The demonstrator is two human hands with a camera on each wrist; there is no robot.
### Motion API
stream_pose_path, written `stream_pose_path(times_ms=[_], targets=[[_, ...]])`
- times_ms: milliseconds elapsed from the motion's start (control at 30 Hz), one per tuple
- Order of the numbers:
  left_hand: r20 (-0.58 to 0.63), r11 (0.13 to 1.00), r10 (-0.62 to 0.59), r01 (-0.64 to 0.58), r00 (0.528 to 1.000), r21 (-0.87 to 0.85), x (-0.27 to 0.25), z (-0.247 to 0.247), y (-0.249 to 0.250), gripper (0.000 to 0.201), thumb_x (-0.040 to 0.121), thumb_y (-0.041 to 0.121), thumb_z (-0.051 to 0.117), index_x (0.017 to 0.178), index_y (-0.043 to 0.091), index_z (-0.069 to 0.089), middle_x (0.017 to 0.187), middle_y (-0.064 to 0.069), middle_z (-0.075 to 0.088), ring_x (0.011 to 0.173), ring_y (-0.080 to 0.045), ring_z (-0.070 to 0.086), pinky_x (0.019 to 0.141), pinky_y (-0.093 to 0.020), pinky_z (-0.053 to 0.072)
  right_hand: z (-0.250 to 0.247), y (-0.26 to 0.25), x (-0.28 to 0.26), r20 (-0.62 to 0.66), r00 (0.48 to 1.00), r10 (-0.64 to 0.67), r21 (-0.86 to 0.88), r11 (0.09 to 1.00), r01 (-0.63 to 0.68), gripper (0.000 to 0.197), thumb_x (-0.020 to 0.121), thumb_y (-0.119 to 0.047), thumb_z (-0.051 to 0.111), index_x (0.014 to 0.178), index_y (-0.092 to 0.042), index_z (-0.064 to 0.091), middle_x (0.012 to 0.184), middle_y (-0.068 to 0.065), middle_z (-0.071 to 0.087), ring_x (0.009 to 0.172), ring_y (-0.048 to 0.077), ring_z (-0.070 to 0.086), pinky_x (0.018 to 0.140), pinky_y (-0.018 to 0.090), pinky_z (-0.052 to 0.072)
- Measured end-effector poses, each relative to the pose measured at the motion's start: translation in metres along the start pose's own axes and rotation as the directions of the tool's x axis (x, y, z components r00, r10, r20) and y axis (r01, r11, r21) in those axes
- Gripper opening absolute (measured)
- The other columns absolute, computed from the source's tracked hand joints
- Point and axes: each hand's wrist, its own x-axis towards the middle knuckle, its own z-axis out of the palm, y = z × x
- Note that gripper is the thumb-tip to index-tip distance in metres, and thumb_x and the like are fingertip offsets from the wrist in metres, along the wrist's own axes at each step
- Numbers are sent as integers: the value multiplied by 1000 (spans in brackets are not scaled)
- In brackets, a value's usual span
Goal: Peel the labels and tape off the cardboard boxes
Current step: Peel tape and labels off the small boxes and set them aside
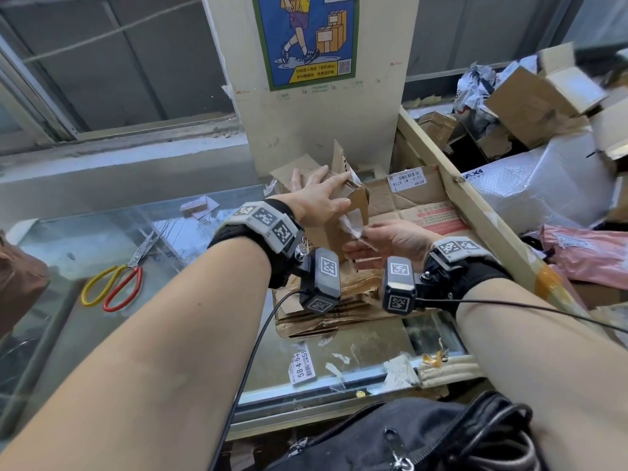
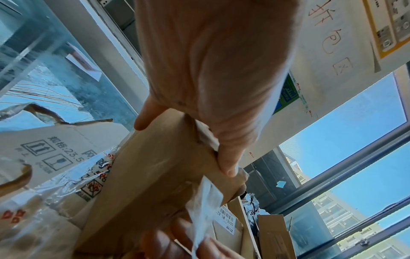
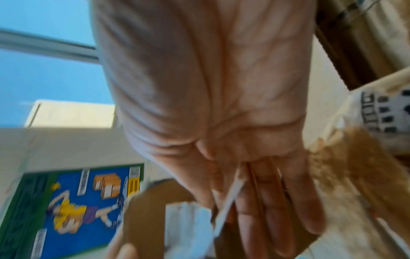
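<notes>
cardboard box (image 1: 343, 202) (one) in left hand (image 1: 319, 195), right hand (image 1: 390, 239) pinching label (image 1: 351, 226).

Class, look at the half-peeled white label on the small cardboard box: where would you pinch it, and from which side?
Pinch the label's loose, lifted end, coming from the right, as the right hand does. That flap hangs clear of the box, while the left hand steadies the box's top.

Left hand (image 2: 213, 73) grips brown box (image 2: 155, 175) top edge; white label strip (image 2: 206, 206) half-peeled, hanging off box.
</notes>
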Motion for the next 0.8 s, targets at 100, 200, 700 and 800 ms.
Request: stream_pose_path(times_ms=[100, 200, 700, 800], targets=[[1, 1000, 9, -9, 1000, 18, 0, 2, 4, 55, 101, 40, 41, 149, 47, 15, 162, 10, -6, 143, -33, -28, 113, -55, -14, -7, -5, -6, 34, 999, 39, -6, 999, -39, 35, 83, -15, 61, 114, 0, 55, 109, 17, 68, 103, 28, 65, 96, 43, 49], [-13, 1000, 9, -9, 1000, 20, 1, 3, 6, 55, 101, 41, 41, 149, 47, 16, 162, 10, -4, 143, -33, -27, 114, -53, -13, -6, -15, -7, 81, 995, 50, -80, 996, -44, 83, 55, -48, 83, 117, 3, 62, 121, 20, 64, 115, 31, 60, 100, 46, 46], [-16, 998, 50, -49, 999, 34, -3, 3, -5, 104, 73, 43, 80, 151, 45, 11, 162, 7, -8, 142, -36, -29, 114, -55, -10, 14, -12, 22, 46, 999, -27, -68, 997, 30, 61, 74, -54, 64, 102, 0, 62, 85, 16, 70, 74, 23, 69, 63, 30, 56], [10, 999, 43, -43, 999, 13, -2, -1, -9, 111, 67, 46, 84, 150, 47, 11, 161, 10, -9, 142, -34, -29, 114, -56, -9, 14, -11, 21, 21, 994, -107, -9, 994, 107, 46, 77, -38, 61, 96, 4, 62, 83, 17, 71, 78, 27, 68, 76, 38, 57]])
